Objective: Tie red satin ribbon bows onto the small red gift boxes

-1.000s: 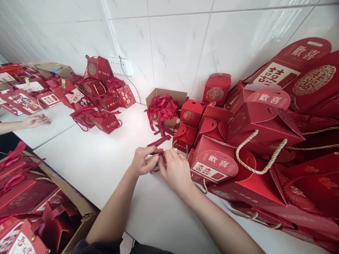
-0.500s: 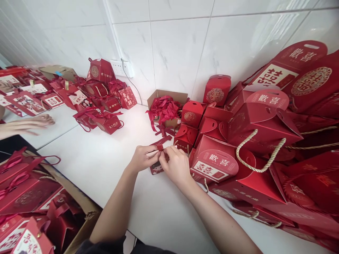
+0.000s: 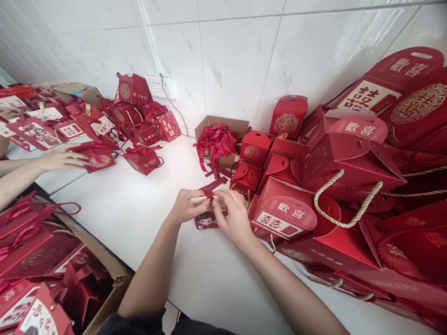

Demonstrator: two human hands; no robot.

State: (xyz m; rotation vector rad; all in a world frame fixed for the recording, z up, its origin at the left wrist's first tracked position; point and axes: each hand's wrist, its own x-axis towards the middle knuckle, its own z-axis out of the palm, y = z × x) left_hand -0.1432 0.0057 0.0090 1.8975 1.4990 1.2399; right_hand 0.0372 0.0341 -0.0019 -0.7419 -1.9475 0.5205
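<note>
A small red gift box (image 3: 206,221) with a cartoon figure on its front stands on the white table, partly covered by my fingers. At its top a dark red ribbon (image 3: 208,192) makes a loop. My left hand (image 3: 186,205) pinches at the left side of the ribbon, with a thin white edge showing by its fingers. From the right, my right hand (image 3: 232,213) holds thumb and fingers closed at the ribbon, above the box front. My fingers hide exactly how the ribbon runs.
Behind my hands an open cardboard box (image 3: 240,125) holds loose red ribbons (image 3: 218,139). Stacked gift boxes (image 3: 284,211) crowd the right. At lower left stands a carton (image 3: 117,279) of red boxes. A co-worker's hand (image 3: 64,158) touches a red box (image 3: 99,157) at left.
My right hand has shifted slightly, and more of the box front shows. The ribbon loop stands higher between my hands. At left, the co-worker's hand has reached a red box and shifted it leftward.
</note>
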